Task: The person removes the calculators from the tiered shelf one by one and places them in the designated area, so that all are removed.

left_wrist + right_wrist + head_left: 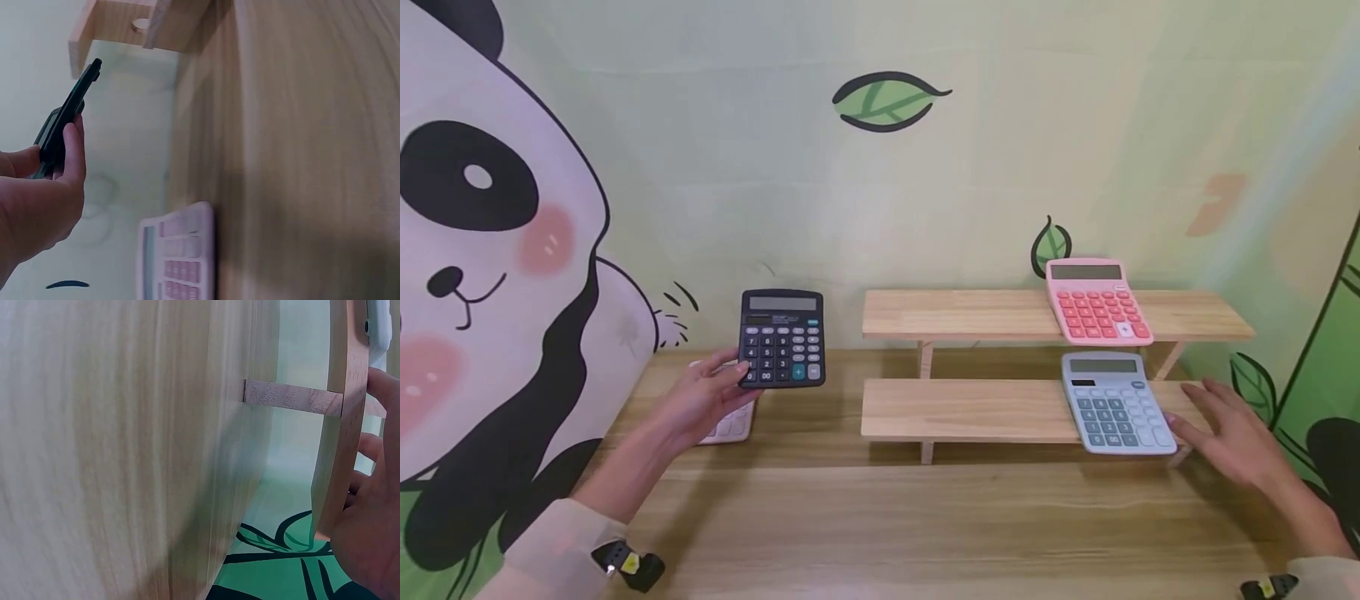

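Note:
My left hand (703, 396) holds a black calculator (782, 340) by its lower left corner, thumb on the front, keys facing me. Seen edge-on in the left wrist view, the black calculator (69, 115) is tilted between thumb and fingers. Behind that hand a pale pink calculator (730, 427) lies on the table, partly hidden. On the lower shelf (962, 408), a light blue calculator (1118, 404) leans back. My right hand (1236, 433) is at the right end of that shelf, fingers spread over the board (340, 425), thumb tip beside the light blue calculator's lower right edge.
A pink calculator (1099, 302) stands toward the right of the upper shelf (955, 315). Both wooden shelves form one stepped stand on the wood-grain table (925, 525). Behind them hangs a backdrop (737, 167) printed with a panda and leaves.

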Available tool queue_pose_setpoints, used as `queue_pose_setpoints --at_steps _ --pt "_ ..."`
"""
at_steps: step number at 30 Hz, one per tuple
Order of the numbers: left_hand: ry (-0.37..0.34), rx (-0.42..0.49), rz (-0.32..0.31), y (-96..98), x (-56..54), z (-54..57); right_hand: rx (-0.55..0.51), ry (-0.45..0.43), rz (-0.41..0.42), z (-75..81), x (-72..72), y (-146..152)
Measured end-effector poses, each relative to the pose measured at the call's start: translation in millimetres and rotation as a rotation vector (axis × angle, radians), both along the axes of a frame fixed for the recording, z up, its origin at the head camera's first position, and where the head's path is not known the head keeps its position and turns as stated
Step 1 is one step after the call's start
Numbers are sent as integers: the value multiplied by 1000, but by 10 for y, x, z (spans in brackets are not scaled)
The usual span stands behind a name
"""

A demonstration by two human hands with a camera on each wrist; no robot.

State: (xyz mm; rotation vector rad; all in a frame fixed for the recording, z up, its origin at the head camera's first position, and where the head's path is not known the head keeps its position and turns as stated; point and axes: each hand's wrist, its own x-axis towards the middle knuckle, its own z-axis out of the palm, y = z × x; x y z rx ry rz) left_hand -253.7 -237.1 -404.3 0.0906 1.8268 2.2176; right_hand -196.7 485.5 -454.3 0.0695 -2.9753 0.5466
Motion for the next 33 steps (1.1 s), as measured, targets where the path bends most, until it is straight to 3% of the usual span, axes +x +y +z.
queue_pose_setpoints --at_steps 8,14,23,33 --pt "-94 -7 78 141 -58 -393 0 27 3 -18 -6 21" --pt "-126 12 96 233 -70 -609 -6 16 -1 -21 -6 19" --pt "-196 4 119 234 -41 -782 -5 42 4 -30 -5 8" --pt "-207 -29 99 171 -8 -851 -13 29 2 -36 -7 17"
